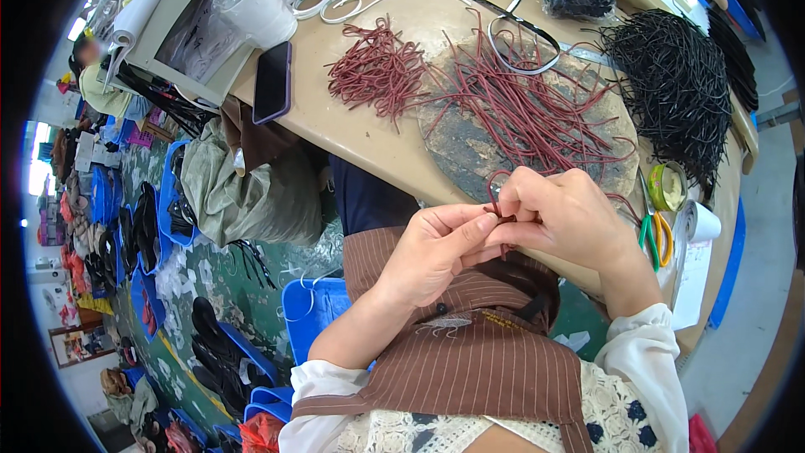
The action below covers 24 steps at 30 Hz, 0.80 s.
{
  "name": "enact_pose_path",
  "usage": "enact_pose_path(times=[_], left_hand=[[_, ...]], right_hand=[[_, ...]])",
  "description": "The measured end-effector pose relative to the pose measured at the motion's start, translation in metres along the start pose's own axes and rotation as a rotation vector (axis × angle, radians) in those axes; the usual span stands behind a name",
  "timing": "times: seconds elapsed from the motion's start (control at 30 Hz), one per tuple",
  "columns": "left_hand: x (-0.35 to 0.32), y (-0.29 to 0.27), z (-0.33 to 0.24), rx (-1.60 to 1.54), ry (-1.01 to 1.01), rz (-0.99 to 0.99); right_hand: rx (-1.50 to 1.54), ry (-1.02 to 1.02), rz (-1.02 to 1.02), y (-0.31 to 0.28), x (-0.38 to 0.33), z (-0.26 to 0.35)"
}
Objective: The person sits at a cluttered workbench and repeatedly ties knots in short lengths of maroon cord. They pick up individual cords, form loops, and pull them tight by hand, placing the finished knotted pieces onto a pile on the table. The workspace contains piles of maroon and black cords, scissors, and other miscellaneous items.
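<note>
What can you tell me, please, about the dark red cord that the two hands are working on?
The dark red cord is a thin, round strand, leather-like or waxed by its look, the same kind as the loose cords heaped on the table above. It is bent into a small loop that rises above the fingertips. The left hand pinches it from below and the right hand from the other side, close together over the striped brown apron. Its ends are hidden within the hands.

I see my hands [503, 231] pinching a matt maroon cord [496, 201] of leather-like strip, more such cords [520, 109] strewn over a rough, worn dark pad [457, 147] on the smooth tan bench [352, 130], beside a glossy black phone [272, 81].
</note>
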<state>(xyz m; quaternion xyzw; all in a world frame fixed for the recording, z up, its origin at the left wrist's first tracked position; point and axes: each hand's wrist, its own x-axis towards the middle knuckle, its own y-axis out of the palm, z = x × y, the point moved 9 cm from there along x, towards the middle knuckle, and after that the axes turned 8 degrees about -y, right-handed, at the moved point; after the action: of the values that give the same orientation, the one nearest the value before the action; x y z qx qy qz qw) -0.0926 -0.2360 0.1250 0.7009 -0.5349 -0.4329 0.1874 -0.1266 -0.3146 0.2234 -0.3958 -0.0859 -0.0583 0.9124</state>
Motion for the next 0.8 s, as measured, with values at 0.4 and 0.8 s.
enact_pose_path(times=[0.4,0.8], left_hand=[[0.008,-0.007,-0.020,0.048,0.170,-0.158],[-0.003,0.004,-0.050,0.422,0.517,-0.279]], right_hand=[[0.117,0.046,-0.533,-0.003,-0.026,-0.016],[0.825,0.483,-0.369,0.031,-0.036,-0.045]])
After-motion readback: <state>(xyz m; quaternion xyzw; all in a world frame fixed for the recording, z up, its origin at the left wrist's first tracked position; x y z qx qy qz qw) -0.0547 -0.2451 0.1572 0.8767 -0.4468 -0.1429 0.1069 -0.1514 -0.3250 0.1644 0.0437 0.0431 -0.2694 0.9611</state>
